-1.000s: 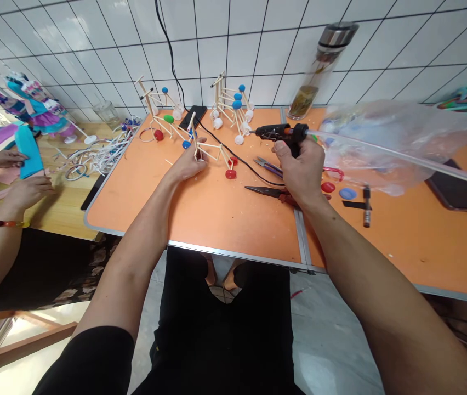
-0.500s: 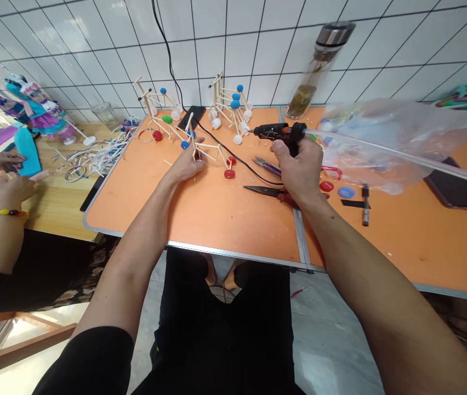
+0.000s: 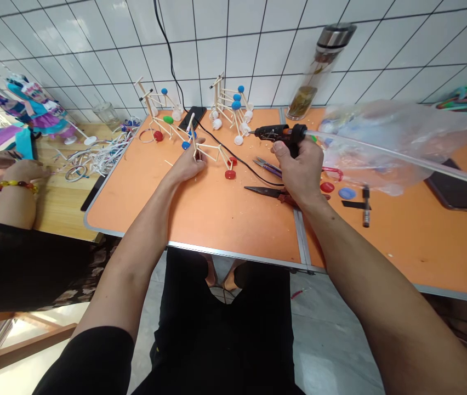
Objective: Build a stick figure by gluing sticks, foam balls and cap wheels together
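My left hand is closed around the near end of a small bicycle model built from thin wooden sticks, with red and blue bottle caps as wheels. In my right hand is a black hot glue gun, its nozzle pointing left. A long clear glue stick sticks out of its back. Just left of the nozzle stands another stick model with white and blue caps. Below the gun lie pliers and small snips, partly hidden by my right hand.
A third stick model stands at the back left. The gun's black cable crosses the orange table. A glass tea bottle, a plastic bag and a phone are on the right. A co-worker's hands are at far left.
The co-worker's hand with the bracelet has moved up and right over the blue piece. My own hands, the glue gun and the held model look still.
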Demonstrator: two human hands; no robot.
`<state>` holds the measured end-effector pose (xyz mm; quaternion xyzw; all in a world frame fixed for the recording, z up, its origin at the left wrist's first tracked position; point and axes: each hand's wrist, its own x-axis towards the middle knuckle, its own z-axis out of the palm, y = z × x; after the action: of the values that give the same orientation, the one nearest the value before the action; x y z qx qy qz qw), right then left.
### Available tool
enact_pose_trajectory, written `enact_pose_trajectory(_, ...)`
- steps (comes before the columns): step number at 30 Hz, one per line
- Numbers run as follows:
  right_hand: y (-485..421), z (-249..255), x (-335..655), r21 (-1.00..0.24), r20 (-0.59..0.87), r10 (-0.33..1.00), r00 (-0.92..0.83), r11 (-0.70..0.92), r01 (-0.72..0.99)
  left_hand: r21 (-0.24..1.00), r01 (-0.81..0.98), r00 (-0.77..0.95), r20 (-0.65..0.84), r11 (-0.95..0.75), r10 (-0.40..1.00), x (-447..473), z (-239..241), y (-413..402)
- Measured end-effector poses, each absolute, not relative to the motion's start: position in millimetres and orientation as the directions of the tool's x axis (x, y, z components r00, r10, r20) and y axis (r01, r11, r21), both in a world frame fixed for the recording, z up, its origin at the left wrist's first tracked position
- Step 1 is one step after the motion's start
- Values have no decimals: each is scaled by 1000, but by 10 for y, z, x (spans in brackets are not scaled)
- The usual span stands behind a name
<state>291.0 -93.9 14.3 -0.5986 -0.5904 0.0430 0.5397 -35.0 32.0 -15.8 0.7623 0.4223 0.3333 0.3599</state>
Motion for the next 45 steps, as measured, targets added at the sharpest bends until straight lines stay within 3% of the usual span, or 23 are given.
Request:
enact_pose_trajectory(36,-939,130,2900,-687,600,744,294,291,666,843,417,407,161,-340,899,-342,-138,294)
enact_pose_trajectory(45,-943,138,2901,-688,604,740,295,297,663,868,351,390,205,-351,897,-343,-189,331)
